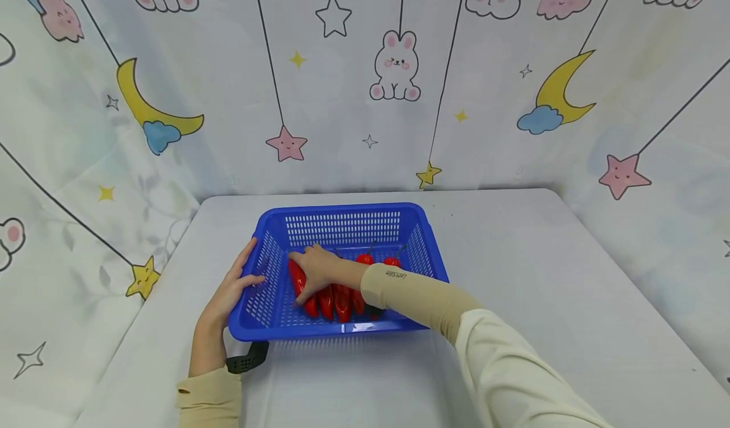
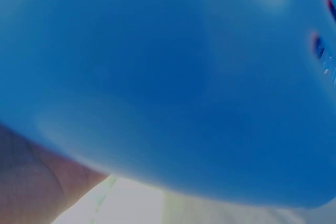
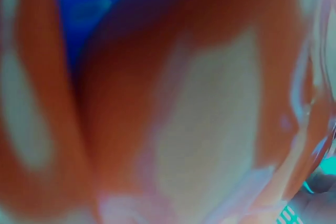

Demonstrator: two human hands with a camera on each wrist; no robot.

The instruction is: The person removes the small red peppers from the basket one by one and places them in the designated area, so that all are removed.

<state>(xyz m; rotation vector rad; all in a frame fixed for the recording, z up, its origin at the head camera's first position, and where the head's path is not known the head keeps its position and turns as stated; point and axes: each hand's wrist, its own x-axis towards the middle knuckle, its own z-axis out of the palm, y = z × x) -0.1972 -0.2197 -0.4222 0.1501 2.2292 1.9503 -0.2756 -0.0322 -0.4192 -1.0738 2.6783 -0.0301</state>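
A blue plastic basket (image 1: 348, 210) with slotted walls stands on the white table, holding several glossy red chili peppers (image 1: 342, 304) laid side by side. At the basket's left side, my left hand (image 1: 225, 298) holds the rim, its thumb over the edge. Part of that palm (image 2: 39, 179) shows beside the blurred blue wall in the left wrist view. Inside the basket, my right hand (image 1: 316, 269) grips the leftmost red chili pepper (image 1: 296, 276) between thumb and fingers. Blurred red peppers (image 3: 121, 124) fill the right wrist view up close. My right forearm hides some peppers.
The white table (image 1: 513, 257) extends around the basket, and a patterned cloth (image 1: 342, 98) hangs behind and at both sides. A black strap piece (image 1: 249, 358) is at my left wrist, just below the basket's front left corner.
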